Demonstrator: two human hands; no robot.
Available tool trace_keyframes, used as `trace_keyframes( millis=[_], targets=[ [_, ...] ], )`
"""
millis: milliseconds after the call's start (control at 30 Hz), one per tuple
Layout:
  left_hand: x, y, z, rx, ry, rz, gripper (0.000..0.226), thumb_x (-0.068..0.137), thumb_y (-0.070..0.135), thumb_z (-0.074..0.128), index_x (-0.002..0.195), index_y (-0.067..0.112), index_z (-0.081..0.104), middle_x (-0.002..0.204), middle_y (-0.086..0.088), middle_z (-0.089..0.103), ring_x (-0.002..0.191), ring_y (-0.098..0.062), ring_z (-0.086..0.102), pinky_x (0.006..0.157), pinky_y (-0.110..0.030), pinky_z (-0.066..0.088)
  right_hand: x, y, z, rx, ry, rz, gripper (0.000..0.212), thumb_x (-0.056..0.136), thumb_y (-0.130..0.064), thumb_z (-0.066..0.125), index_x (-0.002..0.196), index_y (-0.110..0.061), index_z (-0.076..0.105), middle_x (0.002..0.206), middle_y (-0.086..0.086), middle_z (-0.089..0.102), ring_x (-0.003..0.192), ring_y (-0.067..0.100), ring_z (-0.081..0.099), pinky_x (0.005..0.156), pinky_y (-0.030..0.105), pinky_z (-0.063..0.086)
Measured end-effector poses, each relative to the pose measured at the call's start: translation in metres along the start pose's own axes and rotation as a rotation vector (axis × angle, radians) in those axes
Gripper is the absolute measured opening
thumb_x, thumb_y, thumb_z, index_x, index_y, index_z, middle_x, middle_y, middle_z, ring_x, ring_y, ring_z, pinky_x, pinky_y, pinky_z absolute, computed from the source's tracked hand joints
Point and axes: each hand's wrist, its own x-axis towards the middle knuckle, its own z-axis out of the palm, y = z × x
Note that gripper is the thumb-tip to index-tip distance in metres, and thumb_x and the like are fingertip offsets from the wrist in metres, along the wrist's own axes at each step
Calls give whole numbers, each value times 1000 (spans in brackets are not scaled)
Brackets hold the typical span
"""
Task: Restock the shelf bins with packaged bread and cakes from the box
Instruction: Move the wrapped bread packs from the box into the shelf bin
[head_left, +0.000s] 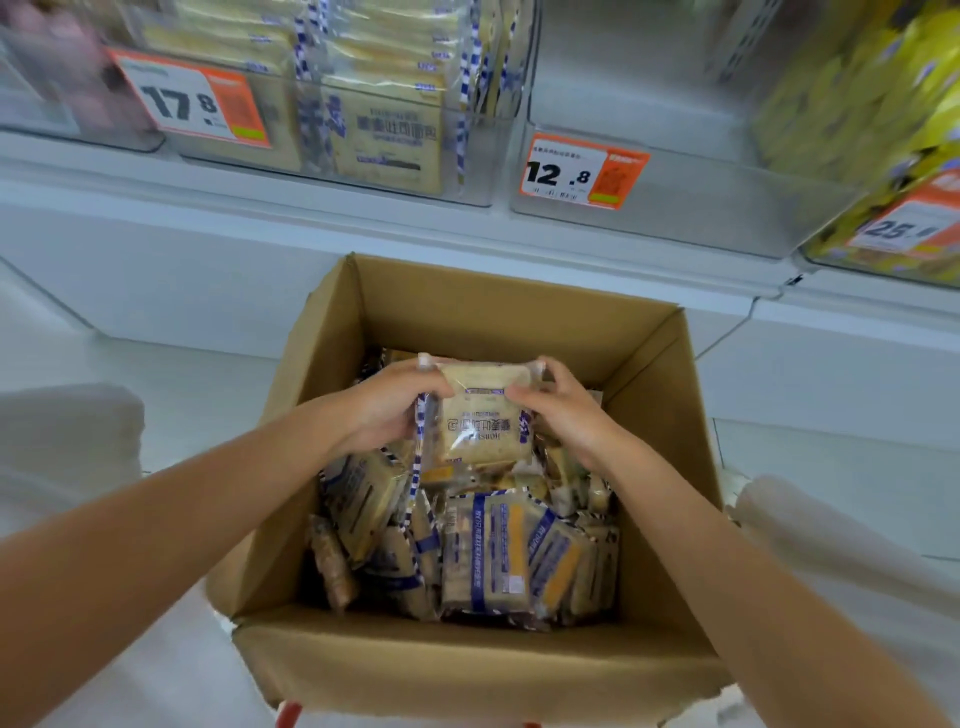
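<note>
An open cardboard box stands below the shelf, filled with several packaged breads and cakes in clear wrappers with blue and white trim. Both hands hold one bread packet just above the pile. My left hand grips its left edge and my right hand pinches its upper right corner. The packet's label faces up, turned away from me. On the shelf above, a clear bin holds several packets of the same bread.
A clear bin tagged 12.8 stands right of the bread bin and looks empty. Yellow packages fill a bin at far right. A bin at upper left carries a 17.8 price tag. A white shelf ledge runs beneath the bins.
</note>
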Motion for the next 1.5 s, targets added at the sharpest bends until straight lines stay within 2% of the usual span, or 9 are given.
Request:
trace_keyframes(
  millis=[133, 333, 500, 667, 767, 900, 1167, 1367, 1500],
  targets=[
    [-2, -2, -1, 69, 86, -63, 23, 97, 21, 57, 115, 10, 65, 108, -10, 74, 99, -23, 71, 77, -35, 57, -5, 13, 5, 255, -80, -1, 29, 98, -25, 55, 125, -14, 55, 121, 11, 63, 108, 22, 62, 92, 36, 51],
    [4, -9, -23, -16, 209, -72, 23, 93, 17, 62, 115, 11, 66, 114, -9, 70, 107, -25, 65, 83, -38, 53, -14, 61, 7, -586, -287, 191, 62, 95, -37, 60, 145, -9, 39, 146, 6, 45, 126, 18, 47, 96, 25, 38],
    [-1, -4, -28, 293, 182, 14, 33, 91, 32, 67, 117, 14, 61, 100, -2, 66, 95, -16, 62, 76, -29, 47, -9, 24, 9, -324, 90, -202, 87, 84, -37, 73, 153, -31, 20, 153, -9, 34, 134, 9, 37, 101, 27, 37],
    [-7, 14, -11, 416, 155, 114, 49, 83, 57, 65, 119, 25, 60, 96, 3, 69, 81, -13, 68, 66, -30, 56, -17, -15, 24, -399, -115, -391, 55, 83, -28, 76, 133, -26, 54, 123, -6, 65, 109, 8, 63, 90, 29, 53],
    [-3, 13, -15, 253, 569, 223, 80, 71, 65, 72, 134, 22, 48, 122, 3, 59, 108, -18, 59, 92, -35, 50, -8, -8, 18, 77, 123, -186, 33, 87, -17, 71, 118, -14, 59, 114, 4, 69, 100, 18, 68, 82, 36, 57],
    [-9, -2, -1, 7, 135, -62, 63, 71, 42, 78, 123, 12, 58, 124, -10, 66, 109, -26, 65, 97, -45, 52, -7, 3, 14, 619, -65, 62, 33, 93, -13, 62, 125, -10, 57, 119, 9, 68, 105, 22, 67, 83, 34, 58],
    [0, -6, -21, -83, 430, 37, 21, 84, 16, 74, 105, 14, 69, 95, -6, 75, 79, -14, 72, 59, -25, 56, -1, 77, 10, -729, -180, 104, 73, 86, -49, 67, 144, -13, 41, 143, -1, 46, 131, 22, 45, 104, 30, 38],
    [2, -8, -26, 13, 359, -36, 28, 87, 10, 66, 114, 15, 67, 100, -8, 75, 96, -25, 70, 89, -42, 54, 1, 67, 6, -659, -245, 59, 26, 83, -21, 75, 102, -16, 58, 108, 2, 59, 102, 21, 57, 92, 40, 50],
    [1, -2, -31, 86, 382, -6, 35, 89, 7, 64, 123, 17, 60, 103, -10, 73, 91, -23, 72, 71, -37, 60, -2, 7, -23, -567, 263, -235, 14, 86, -20, 69, 85, -11, 58, 87, 7, 64, 79, 21, 62, 69, 33, 49]
  ],
)
